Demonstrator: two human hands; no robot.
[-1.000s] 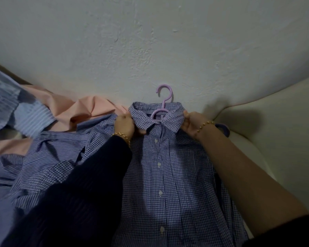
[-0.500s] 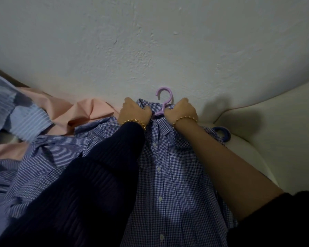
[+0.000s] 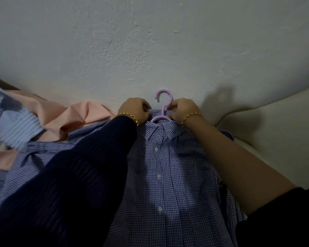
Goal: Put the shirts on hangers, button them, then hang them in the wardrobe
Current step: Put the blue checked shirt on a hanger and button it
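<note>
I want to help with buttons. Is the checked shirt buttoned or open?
Buttoned where it shows: the checked shirt lies closed down the front, three white buttons in line. Collar button: cannot tell.

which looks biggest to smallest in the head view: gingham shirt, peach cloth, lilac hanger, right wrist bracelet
1. gingham shirt, largest, also nearest the camera
2. peach cloth, partly covered
3. lilac hanger, only hook and neck showing
4. right wrist bracelet, smallest

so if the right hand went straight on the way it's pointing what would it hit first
Probably the purple hanger's hook, just up-left of the right hand gripping the checked shirt; then the wall. Depth unclear.
</note>
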